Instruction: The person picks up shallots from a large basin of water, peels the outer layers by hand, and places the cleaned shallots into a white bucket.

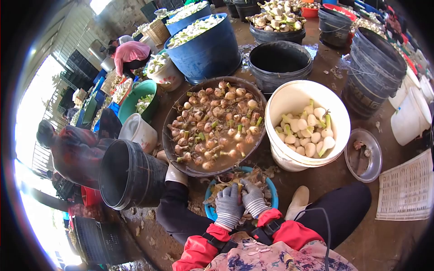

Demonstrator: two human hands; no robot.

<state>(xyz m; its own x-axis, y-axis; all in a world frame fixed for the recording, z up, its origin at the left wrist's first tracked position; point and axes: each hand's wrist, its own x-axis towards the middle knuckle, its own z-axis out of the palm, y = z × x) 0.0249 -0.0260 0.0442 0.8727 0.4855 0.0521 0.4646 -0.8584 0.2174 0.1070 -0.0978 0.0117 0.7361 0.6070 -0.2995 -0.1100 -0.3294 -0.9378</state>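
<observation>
Both hands wear striped grey gloves and meet over a blue basin (pixel 274 195) of peelings. My left hand (pixel 229 204) is closed round a small yellowish item, seemingly a garlic bulb, mostly hidden by the fingers. My right hand (pixel 253 198) is closed against it from the other side; what it grips is too small to make out. Just beyond them, a wide dark tub (pixel 168 135) holds unpeeled garlic bulbs (pixel 210 126) in muddy water. To its right, a white bucket (pixel 272 149) contains peeled white bulbs (pixel 307 131).
An empty black bucket (pixel 115 174) leans at the left, with another (pixel 280 67) behind the tub. A clear bowl (pixel 377 156) and white basket (pixel 404 187) lie at the right. A person in pink (pixel 131 52) bends at the upper left; another sits at the left.
</observation>
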